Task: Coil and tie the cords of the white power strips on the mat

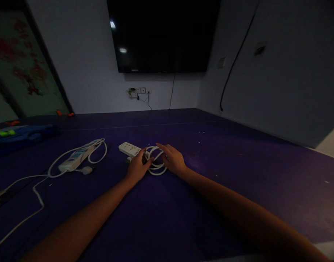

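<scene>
A white cord [157, 174] lies in loops on the purple surface, joined to a white power strip [130, 148] just beyond it. My left hand [138, 165] grips the left side of the coil, thumb and fingers closed around the cord near the strip's end. On the coil's right side, my right hand [172, 158] has its fingers bent over the loops and closed on them. A white plug [129, 159] shows beside my left hand, partly hidden. Some of the cord is covered by my fingers.
To the left lies a second power strip [76, 158] with its looped cord and plug [87, 170]. Blue cloth [25, 133] is at far left. A dark television [164, 36] hangs on the wall above sockets [141, 90]; a black cable [234, 60] runs down the right wall.
</scene>
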Demonstrator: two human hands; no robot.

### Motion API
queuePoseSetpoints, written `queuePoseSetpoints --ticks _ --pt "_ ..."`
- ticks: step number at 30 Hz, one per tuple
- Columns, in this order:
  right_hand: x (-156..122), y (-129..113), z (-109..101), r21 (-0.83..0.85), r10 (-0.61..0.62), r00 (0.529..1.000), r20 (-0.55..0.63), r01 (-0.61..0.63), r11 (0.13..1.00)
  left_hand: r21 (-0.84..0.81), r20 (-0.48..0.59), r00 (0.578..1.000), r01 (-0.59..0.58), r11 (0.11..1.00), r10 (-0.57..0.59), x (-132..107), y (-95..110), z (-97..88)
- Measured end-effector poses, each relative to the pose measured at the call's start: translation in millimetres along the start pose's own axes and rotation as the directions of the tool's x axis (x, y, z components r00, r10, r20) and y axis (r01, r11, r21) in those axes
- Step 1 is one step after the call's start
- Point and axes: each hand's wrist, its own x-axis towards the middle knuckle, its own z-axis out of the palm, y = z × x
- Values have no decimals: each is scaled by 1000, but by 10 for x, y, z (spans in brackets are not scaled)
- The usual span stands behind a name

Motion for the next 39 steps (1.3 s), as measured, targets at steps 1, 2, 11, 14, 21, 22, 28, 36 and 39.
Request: queuePoseSetpoints --ticks 1,2,11,14,21,22,28,36,39 --pt "-1 -1 0 1 0 1000 0 0 1000 0 0 1000 0 1000 0 0 1 0" --pt "-2 -2 0 1 0 1000 0 0 1000 -2 2 1000 0 1000 0 0 2 -1" --pt "-4 -7 -11 -23 16 1000 13 -16 1000 -21 6 1000 -15 1000 15 -1 2 -7" --pt "-4 -16 -21 -19 7 1000 7 -7 1000 -6 -1 1000 -10 1000 10 -1 -9 -1" --pt "1 -19 -28 -8 0 1000 0 0 1000 19 -8 1000 -3 1000 4 -4 -19 2" --pt "1 -18 -27 -7 1 1000 -2 -1 1000 17 -8 1000 -3 1000 3 -3 -15 0" --pt "2 -16 -18 -23 2 1000 5 -2 1000 1 10 1000 -3 1000 3 -1 12 -10" --pt "3 -9 -15 -9 -8 1000 -4 8 1000 -4 2 1000 -17 1000 17 -1 9 -6" --pt "3 -16 -19 -10 2 1000 -3 -2 1000 -12 8 1000 -24 1000 24 2 -4 -5"
